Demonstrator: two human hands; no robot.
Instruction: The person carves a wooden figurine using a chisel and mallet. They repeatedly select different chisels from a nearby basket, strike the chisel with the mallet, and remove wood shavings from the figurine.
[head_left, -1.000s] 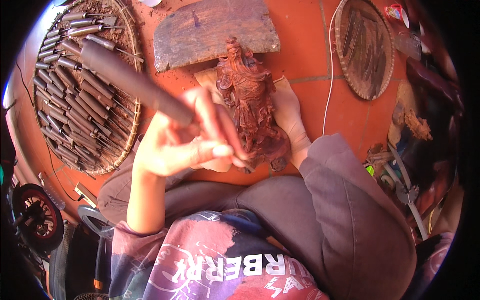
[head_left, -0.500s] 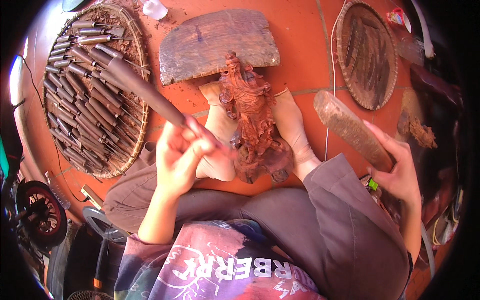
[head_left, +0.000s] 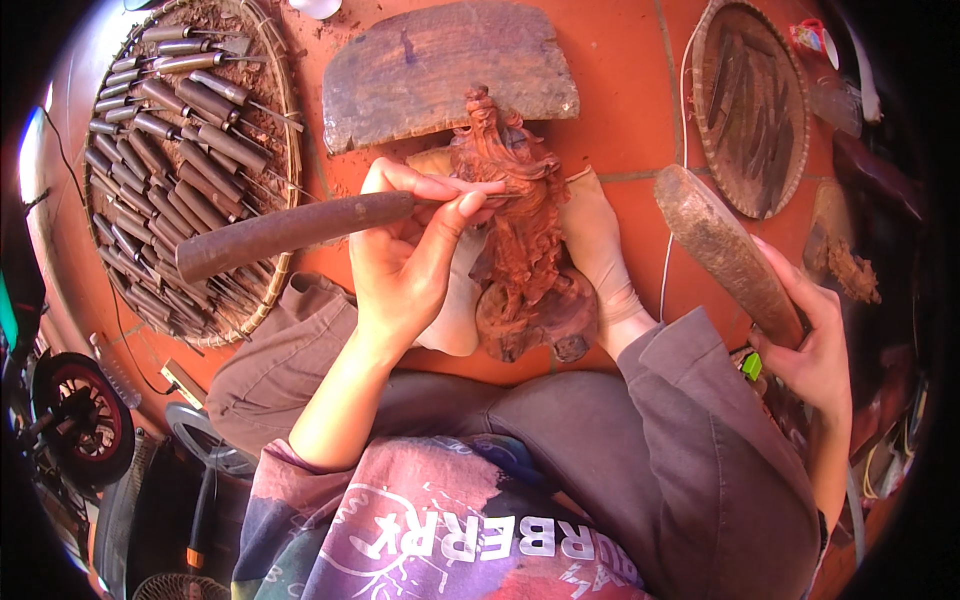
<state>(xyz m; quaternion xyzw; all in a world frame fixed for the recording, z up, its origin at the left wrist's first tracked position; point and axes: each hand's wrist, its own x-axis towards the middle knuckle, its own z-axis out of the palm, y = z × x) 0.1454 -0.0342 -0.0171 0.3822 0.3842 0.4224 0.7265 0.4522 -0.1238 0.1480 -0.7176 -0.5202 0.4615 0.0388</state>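
Between my bare feet stands a reddish-brown carved wooden statue (head_left: 520, 240) of a robed figure on a rough base. My left hand (head_left: 415, 240) is closed on a carving chisel (head_left: 295, 232), its dark wooden handle pointing left. The chisel's thin blade end lies between my fingertips, at the statue's upper body; whether it touches the wood is hidden by the fingers. To the right, my right hand (head_left: 810, 335) grips a worn wooden mallet (head_left: 725, 245), raised and tilted away from the statue.
A round woven basket (head_left: 290, 100) full of chisels sits at the left. Beyond the statue lies a thick wooden board (head_left: 450, 70). A smaller woven tray (head_left: 800, 160) with thin dark tools is at the far right, beside a white cord (head_left: 664, 270) on the tiles.
My left hand has moved right and forward to the statue's upper body, swinging the chisel handle from pointing up-left to nearly level. The mallet has shifted slightly right in the view.
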